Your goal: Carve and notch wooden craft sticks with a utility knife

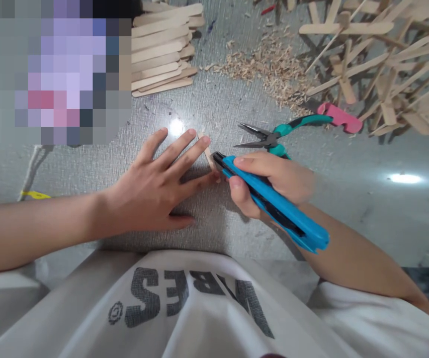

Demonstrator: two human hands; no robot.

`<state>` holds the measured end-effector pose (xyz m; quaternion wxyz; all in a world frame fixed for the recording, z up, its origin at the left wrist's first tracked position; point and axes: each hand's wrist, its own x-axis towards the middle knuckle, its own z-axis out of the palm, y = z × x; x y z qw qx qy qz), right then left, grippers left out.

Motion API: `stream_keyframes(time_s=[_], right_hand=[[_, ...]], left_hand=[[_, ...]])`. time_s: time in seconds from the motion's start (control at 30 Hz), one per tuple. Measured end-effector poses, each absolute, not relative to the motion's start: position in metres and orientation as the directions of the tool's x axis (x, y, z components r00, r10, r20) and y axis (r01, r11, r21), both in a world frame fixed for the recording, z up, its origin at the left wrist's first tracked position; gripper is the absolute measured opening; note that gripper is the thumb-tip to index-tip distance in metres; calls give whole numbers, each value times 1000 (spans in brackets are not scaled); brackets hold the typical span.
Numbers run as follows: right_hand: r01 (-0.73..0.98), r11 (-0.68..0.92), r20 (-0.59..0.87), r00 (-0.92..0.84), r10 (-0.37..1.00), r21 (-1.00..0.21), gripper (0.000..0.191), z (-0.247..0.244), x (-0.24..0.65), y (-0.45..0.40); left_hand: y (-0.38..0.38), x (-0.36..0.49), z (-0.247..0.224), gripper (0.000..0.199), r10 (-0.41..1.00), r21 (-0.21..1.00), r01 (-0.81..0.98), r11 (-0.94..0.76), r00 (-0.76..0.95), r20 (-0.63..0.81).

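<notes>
My left hand (162, 176) lies palm down on the grey table with its fingers spread. Its fingertips press on a short wooden stick (209, 155). In my right hand (270, 181) is a blue utility knife (277, 201), its fingers wrapped round the handle. The knife's dark tip touches or nearly touches the stick, close to my left fingers. Just beyond my right hand lie pliers (272, 139) with green handles and open jaws, partly hidden by that hand.
A stack of flat wooden sticks (162, 54) lies at the back. Wood shavings (270, 64) are scattered right of it. Joined wooden sticks (389, 74) crowd the back right, beside a pink object (343, 118). A white cord (32, 166) with a yellow tag (36, 195) lies left.
</notes>
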<state>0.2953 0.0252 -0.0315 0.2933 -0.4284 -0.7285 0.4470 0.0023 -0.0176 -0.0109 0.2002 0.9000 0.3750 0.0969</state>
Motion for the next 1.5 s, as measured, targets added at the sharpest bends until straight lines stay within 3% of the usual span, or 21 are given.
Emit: stream_keyframes(time_s=[0.1,0.3,0.47,0.6,0.73,0.83,1.27,1.5], right_hand=[[410,501,250,-527,812,-762,10,-32,293,24],[422,542,283,-536,796,-727,17,-32,288,18],[405,739,453,-600,659,-538,34,-25,283,20],[419,808,465,-666,583,-414,36,-16,280,22],[505,748,340,-676,653,-431,16,-12,280,20],[514,729,330,-663,672,-452,10,-11,278,19],[417,775,483,-613,625,-475,24,-5,267,36],[391,643,450,-480,753,-659,18,-16,271,34]], left_hand=[[-17,3,-11,103,713,435,635,-638,701,23],[-15,5,-7,97,730,467,665,-583,681,-57],[-15,5,-8,95,733,479,659,-580,678,-46],[-17,4,-10,92,738,503,634,-587,675,11],[-18,4,-10,86,739,504,631,-589,674,19],[-18,4,-10,89,740,499,641,-584,672,3],[-15,2,-8,111,668,341,648,-681,740,-70],[-18,2,-12,111,656,281,632,-722,755,-14]])
